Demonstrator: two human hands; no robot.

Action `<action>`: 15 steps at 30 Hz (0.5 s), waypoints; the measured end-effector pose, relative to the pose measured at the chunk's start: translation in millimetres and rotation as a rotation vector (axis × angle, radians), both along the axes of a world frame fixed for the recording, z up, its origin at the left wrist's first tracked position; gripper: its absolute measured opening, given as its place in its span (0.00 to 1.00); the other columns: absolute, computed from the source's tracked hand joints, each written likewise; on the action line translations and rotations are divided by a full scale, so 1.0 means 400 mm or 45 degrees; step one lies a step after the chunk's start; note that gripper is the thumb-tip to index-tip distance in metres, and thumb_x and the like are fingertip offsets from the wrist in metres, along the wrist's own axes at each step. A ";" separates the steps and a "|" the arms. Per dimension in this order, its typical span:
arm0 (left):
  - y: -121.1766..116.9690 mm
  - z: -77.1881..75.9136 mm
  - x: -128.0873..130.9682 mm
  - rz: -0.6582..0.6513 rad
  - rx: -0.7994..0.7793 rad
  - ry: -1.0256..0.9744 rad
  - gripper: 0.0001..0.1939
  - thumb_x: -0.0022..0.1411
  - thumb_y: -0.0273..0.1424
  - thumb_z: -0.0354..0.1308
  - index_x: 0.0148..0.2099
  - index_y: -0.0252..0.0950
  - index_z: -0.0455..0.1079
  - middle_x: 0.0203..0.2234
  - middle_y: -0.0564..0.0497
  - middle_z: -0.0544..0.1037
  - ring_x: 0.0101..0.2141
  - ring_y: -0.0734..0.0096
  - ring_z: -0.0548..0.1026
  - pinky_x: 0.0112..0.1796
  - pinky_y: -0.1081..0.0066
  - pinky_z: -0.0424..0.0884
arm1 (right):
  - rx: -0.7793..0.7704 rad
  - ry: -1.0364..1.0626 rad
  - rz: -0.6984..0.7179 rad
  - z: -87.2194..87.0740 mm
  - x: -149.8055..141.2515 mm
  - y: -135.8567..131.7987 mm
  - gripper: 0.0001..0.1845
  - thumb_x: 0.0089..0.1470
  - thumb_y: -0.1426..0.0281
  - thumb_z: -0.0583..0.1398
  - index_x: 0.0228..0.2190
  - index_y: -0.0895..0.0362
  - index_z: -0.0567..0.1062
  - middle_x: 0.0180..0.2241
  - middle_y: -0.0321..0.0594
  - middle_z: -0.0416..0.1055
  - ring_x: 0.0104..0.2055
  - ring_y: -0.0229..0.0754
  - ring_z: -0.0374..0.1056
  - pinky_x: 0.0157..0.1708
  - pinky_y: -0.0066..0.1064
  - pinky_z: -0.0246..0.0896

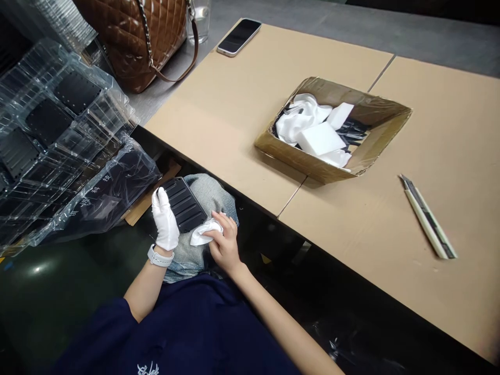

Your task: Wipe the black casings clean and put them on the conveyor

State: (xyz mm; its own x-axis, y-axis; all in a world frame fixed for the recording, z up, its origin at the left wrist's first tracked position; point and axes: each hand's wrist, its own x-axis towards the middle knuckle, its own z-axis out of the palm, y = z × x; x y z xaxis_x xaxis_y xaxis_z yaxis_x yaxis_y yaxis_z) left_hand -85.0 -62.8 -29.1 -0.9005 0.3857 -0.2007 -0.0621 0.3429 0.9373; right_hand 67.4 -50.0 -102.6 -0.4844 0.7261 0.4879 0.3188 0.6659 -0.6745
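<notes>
The cardboard-covered counter (219,99) carries an open box (291,159). Over your lap (213,195), a ribbed black panel (187,205) is gripped along its left side by your gloved left hand (165,224), while your bare right hand (226,245) pinches a white cloth (201,233) at the panel's near edge.

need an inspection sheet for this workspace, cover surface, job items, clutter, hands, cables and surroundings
Surface: tan sheets with visible seams, on a grey table.
Job's things: ribbed black part over the lap; white cloth by its edge.
Clutter: open box holding white pieces; phone; cutter.
Hands: gloved left hand holds the part; bare right hand holds the cloth.
Cables: nothing seen.
Surroundings: brown bag; clear trays at left.
</notes>
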 end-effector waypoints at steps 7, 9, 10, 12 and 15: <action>0.007 0.010 0.002 0.012 0.010 -0.042 0.20 0.67 0.32 0.44 0.59 0.32 0.61 0.62 0.44 0.63 0.63 0.66 0.57 0.61 0.66 0.59 | -0.084 0.014 -0.102 0.049 -0.027 -0.015 0.08 0.52 0.69 0.58 0.37 0.50 0.74 0.39 0.42 0.69 0.48 0.49 0.66 0.54 0.51 0.58; 0.002 0.002 0.000 0.024 0.005 -0.042 0.20 0.67 0.32 0.45 0.59 0.34 0.60 0.61 0.44 0.64 0.63 0.66 0.58 0.60 0.66 0.60 | -0.046 -0.036 -0.098 0.055 -0.036 -0.010 0.10 0.53 0.70 0.58 0.38 0.49 0.75 0.36 0.41 0.69 0.45 0.48 0.67 0.54 0.51 0.57; 0.000 -0.003 -0.001 0.032 0.011 -0.037 0.20 0.67 0.32 0.45 0.60 0.34 0.60 0.61 0.45 0.64 0.62 0.66 0.58 0.60 0.66 0.61 | -0.024 -0.055 -0.090 0.057 -0.039 -0.006 0.10 0.53 0.70 0.57 0.37 0.49 0.75 0.36 0.40 0.68 0.44 0.47 0.66 0.54 0.50 0.57; -0.003 -0.011 -0.002 0.032 0.023 -0.022 0.20 0.67 0.32 0.44 0.60 0.35 0.59 0.61 0.44 0.63 0.62 0.67 0.58 0.60 0.66 0.61 | 0.020 -0.080 -0.064 0.061 -0.041 0.003 0.10 0.53 0.71 0.58 0.37 0.49 0.76 0.35 0.39 0.67 0.42 0.45 0.66 0.54 0.49 0.55; -0.006 -0.012 -0.002 -0.028 0.004 -0.001 0.21 0.67 0.28 0.43 0.61 0.31 0.58 0.62 0.42 0.61 0.63 0.67 0.55 0.61 0.67 0.58 | 0.076 -0.132 -0.017 0.066 -0.037 0.014 0.10 0.53 0.72 0.58 0.36 0.49 0.77 0.34 0.39 0.66 0.40 0.44 0.64 0.54 0.48 0.54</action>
